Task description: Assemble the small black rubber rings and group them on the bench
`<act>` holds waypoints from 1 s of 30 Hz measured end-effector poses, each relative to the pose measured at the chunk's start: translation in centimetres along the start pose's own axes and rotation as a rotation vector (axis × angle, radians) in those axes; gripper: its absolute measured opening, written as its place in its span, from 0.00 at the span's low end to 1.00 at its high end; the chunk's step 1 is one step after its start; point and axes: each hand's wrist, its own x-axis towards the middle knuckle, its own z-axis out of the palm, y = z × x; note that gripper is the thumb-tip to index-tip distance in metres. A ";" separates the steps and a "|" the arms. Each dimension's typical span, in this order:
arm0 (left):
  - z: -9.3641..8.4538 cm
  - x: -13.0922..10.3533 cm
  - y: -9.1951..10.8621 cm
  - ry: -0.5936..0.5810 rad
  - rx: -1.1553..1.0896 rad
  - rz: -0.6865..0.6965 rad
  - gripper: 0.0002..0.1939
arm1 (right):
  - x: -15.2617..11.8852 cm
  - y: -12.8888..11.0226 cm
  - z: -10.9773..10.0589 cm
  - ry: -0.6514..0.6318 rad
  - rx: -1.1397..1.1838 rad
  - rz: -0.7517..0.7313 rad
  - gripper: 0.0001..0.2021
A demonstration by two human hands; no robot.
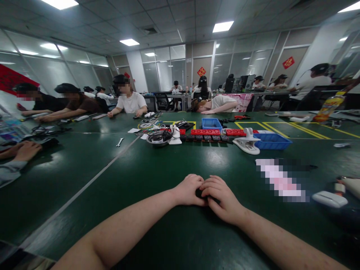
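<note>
My left hand is curled on the green table top, its fingers closed around a small black object. From the other side my right hand bends its fingers over that same object, and the fingertips of both hands meet there. Most of the object is hidden by the fingers, so its kind cannot be made out. To the right of my right hand lies a blurred-out pinkish strip, with a white case beyond it.
Ahead stand a red-and-black row of sockets, a white clamp, blue bins and a metal bowl with cables. A wrench lies to the left. At the far left are another person's hands; several people sit around.
</note>
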 end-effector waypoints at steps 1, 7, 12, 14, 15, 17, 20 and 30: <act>0.0 0.0 0.0 0.004 0.003 -0.002 0.17 | 0.0 0.0 0.0 0.011 -0.009 0.002 0.12; 0.2 0.0 0.7 0.053 0.032 -0.086 0.29 | -0.1 0.5 0.5 0.106 -0.098 0.160 0.14; 0.7 -0.1 1.7 0.118 0.038 -0.166 0.31 | -0.2 1.0 0.8 0.116 -0.115 0.269 0.16; 0.9 -0.2 1.9 0.129 0.041 -0.181 0.32 | -0.1 1.0 0.8 0.106 -0.122 0.292 0.16; 0.9 -0.2 2.0 0.134 0.047 -0.188 0.32 | -0.1 1.0 0.8 0.100 -0.129 0.303 0.16; 1.0 -0.2 2.1 0.141 0.061 -0.198 0.31 | -0.1 0.9 0.8 0.088 -0.145 0.327 0.15; 0.9 -0.2 2.2 0.133 0.081 -0.212 0.29 | 0.0 0.8 0.9 0.070 -0.168 0.367 0.13; 0.7 0.0 1.8 0.118 0.090 -0.193 0.20 | 0.2 0.7 0.9 0.036 -0.181 0.388 0.08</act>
